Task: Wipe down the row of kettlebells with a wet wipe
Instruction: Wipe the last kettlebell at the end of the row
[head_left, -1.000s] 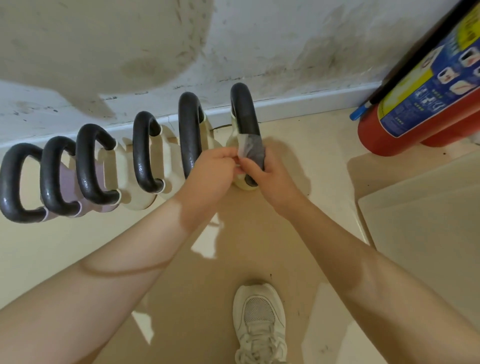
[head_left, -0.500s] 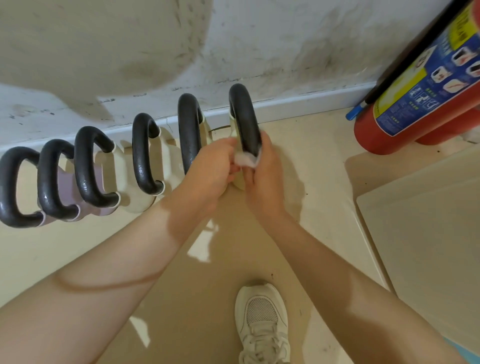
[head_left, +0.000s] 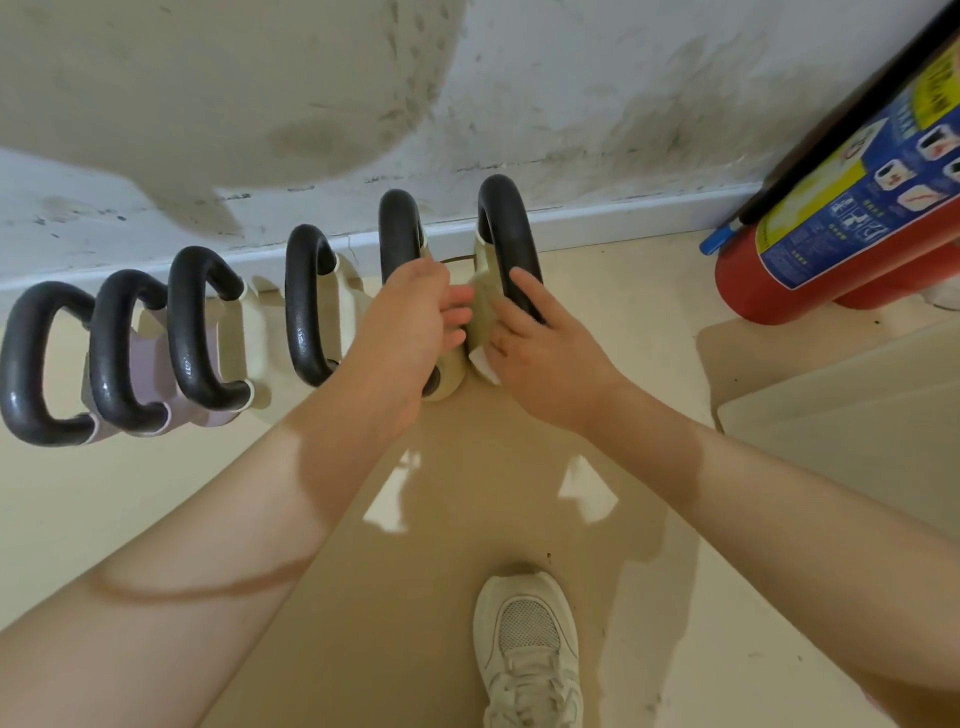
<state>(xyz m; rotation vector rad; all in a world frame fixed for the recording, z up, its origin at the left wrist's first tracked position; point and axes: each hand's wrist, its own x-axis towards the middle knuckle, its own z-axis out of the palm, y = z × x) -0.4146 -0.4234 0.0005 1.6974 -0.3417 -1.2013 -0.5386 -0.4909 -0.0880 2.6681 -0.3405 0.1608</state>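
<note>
The right hand presses its spread fingers on a white wet wipe against the last of six black-handled kettlebells lined along the wall, left hand loosely curled beside.

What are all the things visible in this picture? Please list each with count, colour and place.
kettlebells: six, black handles, cream or lilac bodies, row along the wall
wet wipe: one, white, under right hand on the rightmost kettlebell
fire extinguisher: at least one, red with blue label, right corner
mat: one, beige, floor at right
shoe: one, white, bottom centre
left hand: beside fifth kettlebell
right hand: on the wipe
</note>
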